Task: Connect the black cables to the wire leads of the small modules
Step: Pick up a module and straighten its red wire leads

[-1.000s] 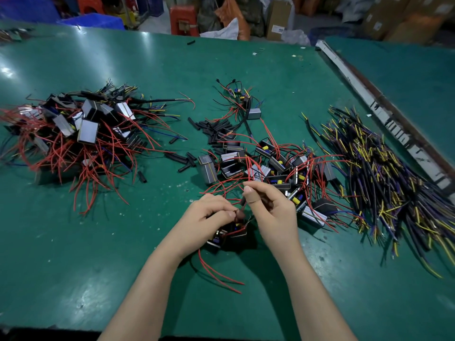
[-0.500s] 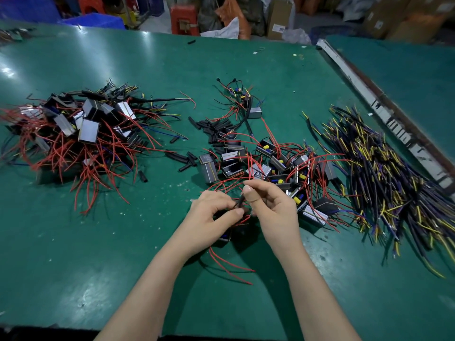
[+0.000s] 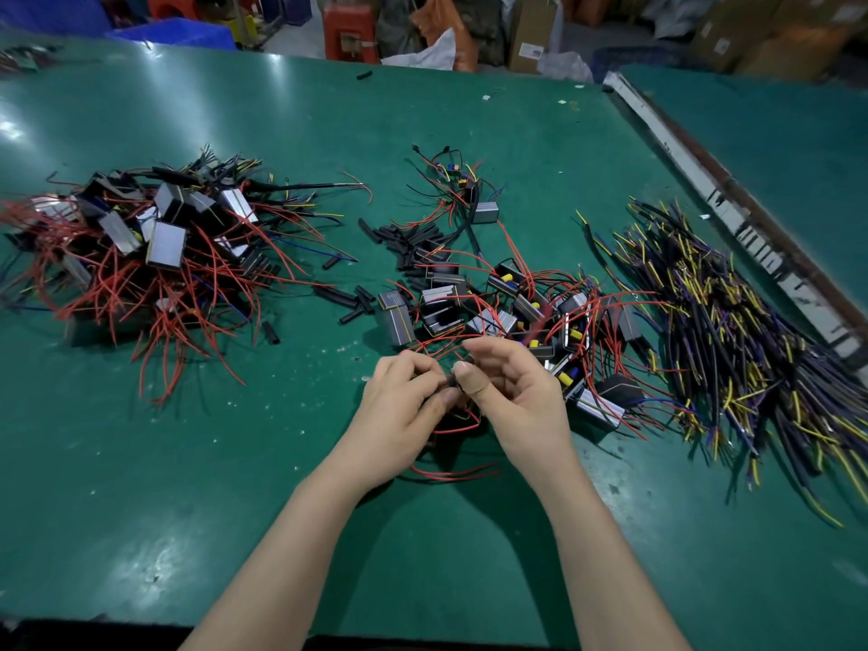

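We pinch a short black piece [image 3: 452, 382] between left hand [image 3: 405, 406] and right hand [image 3: 514, 397]; both grips are clamped on it. Its long axis runs grip to grip, with the module's red leads [image 3: 453, 473] just below.

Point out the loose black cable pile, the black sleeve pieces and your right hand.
black cable pile [image 3: 732, 321], head view, middle of the heap.
black sleeve pieces [image 3: 413, 242], head view, cluster centre.
right hand [image 3: 516, 397], head view, palm.

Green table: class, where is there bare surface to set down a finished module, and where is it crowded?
Bare green table lies near the front edge left of the left hand, and beyond the left pile. It is crowded around the middle modules and the cable heap.
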`<state>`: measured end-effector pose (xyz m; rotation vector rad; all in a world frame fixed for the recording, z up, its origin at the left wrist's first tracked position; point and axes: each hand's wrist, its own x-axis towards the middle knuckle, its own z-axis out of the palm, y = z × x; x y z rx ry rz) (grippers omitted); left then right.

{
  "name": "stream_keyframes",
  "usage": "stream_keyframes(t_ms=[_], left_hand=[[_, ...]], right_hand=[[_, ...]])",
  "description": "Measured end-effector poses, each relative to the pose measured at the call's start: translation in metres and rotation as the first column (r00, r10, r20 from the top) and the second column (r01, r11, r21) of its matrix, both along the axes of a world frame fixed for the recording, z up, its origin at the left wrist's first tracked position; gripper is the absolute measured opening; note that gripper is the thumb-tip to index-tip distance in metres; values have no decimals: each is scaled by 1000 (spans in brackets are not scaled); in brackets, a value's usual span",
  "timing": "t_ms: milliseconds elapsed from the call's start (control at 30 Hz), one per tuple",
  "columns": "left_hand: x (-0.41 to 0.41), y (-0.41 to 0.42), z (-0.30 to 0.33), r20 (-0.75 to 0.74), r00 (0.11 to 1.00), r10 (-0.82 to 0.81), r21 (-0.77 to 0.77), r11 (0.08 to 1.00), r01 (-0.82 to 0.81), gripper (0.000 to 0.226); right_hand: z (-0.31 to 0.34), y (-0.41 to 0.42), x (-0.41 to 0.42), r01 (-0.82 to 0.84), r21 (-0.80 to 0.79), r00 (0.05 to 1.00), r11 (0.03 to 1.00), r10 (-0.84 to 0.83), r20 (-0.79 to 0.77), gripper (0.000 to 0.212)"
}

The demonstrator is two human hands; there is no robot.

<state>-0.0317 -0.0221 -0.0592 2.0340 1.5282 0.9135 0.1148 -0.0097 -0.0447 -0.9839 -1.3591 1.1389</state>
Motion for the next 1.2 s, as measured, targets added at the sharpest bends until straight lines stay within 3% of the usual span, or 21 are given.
stream_keyframes(t_ms=[100, 233, 333, 433, 633, 833, 1033, 1200], left_hand=[[5, -2, 2, -94, 996, 3, -80, 997, -10, 43], [-2, -1, 10, 170, 985, 0, -245, 969, 42, 30], [-11, -1, 12, 158, 978, -139, -220, 960, 173, 28], [-15, 0, 13, 242, 953, -183, -205, 950, 235, 15], [-10, 2, 8, 403, 915, -20, -174, 980, 98, 6], [-8, 2, 1, 408, 913, -6, -104, 993, 53, 9], [-10, 2, -1, 464, 886, 25, -76, 997, 11, 14], [-11, 2, -1, 400, 915, 48, -123, 992, 2, 19]], right_hand=[[0, 0, -1, 21, -3, 999, 1000, -21, -39, 22], [-3, 1, -1, -10, -11, 1000, 1000, 10, -14, 19], [-3, 1, -1, -20, -17, 1000, 1000, 19, -17, 17], [-3, 1, 1, -16, -22, 999, 1000, 15, -52, 13], [-2, 1, 4, -107, 15, 994, 994, 107, -8, 16], [-6, 2, 6, -24, 23, 998, 999, 23, 51, 35], [-8, 2, 11, -138, -25, 979, 990, 140, 151, 29], [-6, 2, 12, -142, -47, 979, 989, 148, 143, 17]])
